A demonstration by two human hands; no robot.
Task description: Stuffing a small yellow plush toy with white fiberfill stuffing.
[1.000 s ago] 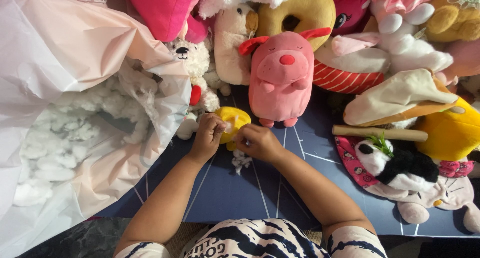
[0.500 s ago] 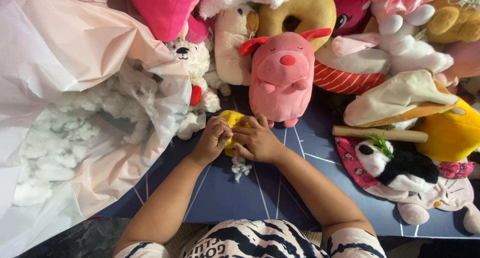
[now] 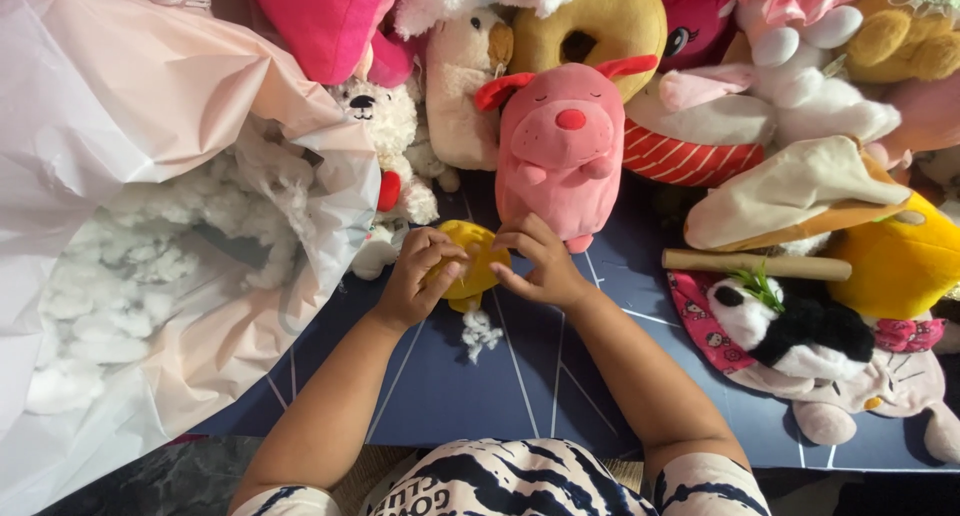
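Note:
Both my hands hold a small yellow plush piece (image 3: 478, 259) over the dark blue mat (image 3: 520, 376). My left hand (image 3: 420, 274) grips its left side with curled fingers. My right hand (image 3: 532, 261) pinches its right side. A tuft of white stuffing (image 3: 480, 331) lies on the mat just below the yellow piece. A pink plush pig (image 3: 560, 146) stands right behind my hands.
A big pale plastic bag (image 3: 150, 136) full of white stuffing (image 3: 120, 276) fills the left. Several plush toys crowd the back and right: a yellow donut (image 3: 610, 16), a white bear (image 3: 385, 126), a black-and-white toy (image 3: 800, 326), a wooden stick (image 3: 760, 266).
My hands and the yellow piece have shifted slightly back toward the pink pig. The grip on the piece has stayed closed.

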